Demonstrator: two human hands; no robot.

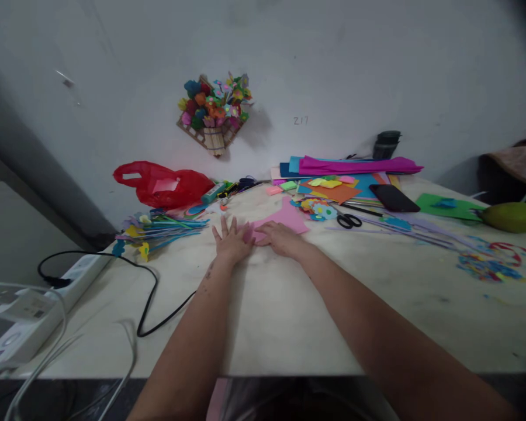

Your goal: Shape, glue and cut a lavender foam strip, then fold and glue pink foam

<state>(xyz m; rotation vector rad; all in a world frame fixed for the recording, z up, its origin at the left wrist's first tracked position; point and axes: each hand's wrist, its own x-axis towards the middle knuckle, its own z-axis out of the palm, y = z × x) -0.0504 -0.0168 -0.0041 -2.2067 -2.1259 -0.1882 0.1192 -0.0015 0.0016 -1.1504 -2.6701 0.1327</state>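
Observation:
A pink sheet of craft paper or foam with an uneven outline lies flat on the pale table. My left hand rests palm down at the sheet's left end with its fingers spread. Across the near part of the sheet lies my right hand, its fingers reaching toward the left hand and pressing on the pink material. Part of the sheet is hidden under both hands. Black-handled scissors sit to the right of the sheet, beside a cluster of colourful paper flowers.
Flowers on stems and a red plastic bag lie left. A white power strip with a black cable runs along the left edge. At right are a phone, coloured sheets and small scraps.

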